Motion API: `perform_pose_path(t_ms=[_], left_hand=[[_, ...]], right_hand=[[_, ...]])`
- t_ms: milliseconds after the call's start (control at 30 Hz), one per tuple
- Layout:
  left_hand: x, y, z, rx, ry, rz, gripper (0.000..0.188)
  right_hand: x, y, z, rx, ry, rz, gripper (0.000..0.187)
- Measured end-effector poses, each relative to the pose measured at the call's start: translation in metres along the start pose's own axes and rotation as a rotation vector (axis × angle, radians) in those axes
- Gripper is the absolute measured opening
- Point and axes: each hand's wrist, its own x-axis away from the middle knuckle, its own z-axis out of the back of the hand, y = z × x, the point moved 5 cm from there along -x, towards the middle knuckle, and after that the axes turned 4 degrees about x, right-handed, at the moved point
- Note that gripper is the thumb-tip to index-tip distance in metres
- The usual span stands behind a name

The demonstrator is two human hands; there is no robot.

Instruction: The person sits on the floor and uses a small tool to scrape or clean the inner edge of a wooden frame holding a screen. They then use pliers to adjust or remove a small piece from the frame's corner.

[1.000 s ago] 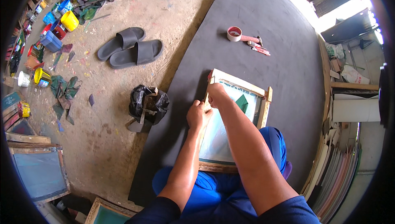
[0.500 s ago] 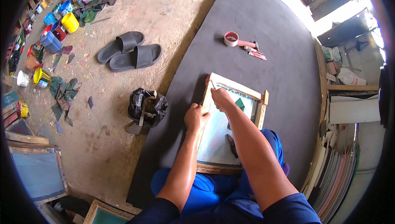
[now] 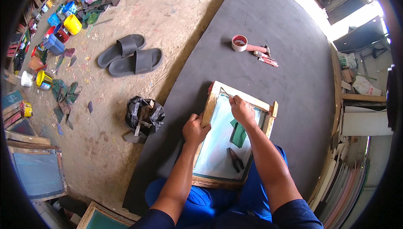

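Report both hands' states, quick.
Left hand: closed on the left side of the wooden frame.
Right hand: closed, holding a thin tool near the frame's upper left corner.

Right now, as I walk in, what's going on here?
Someone's left hand grips the left side of a wooden frame. The right hand holds a thin tool, its tip near the frame's upper left corner. Pliers and a green piece lie on the pale panel inside the frame. Farther off, a roll of tape and a hammer rest on the dark mat.
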Motion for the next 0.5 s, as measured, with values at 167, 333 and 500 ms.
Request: perform_pose_path(t_ms=[167,333,500], left_hand=[[0.0,-0.002,0.001,-0.045,0.026,-0.01,0.061],[0.001,-0.001,0.001,-0.042,0.022,-0.016,0.061],[0.002,0.001,0.003,-0.049,0.015,-0.013,0.06]], right_hand=[[-0.006,-0.001,-0.001,0.009,-0.006,0.068,0.044],[-0.011,0.0,0.0,0.083,0.009,0.186,0.039],[-0.014,-0.007,0.001,0.18,-0.067,0.25,0.038]])
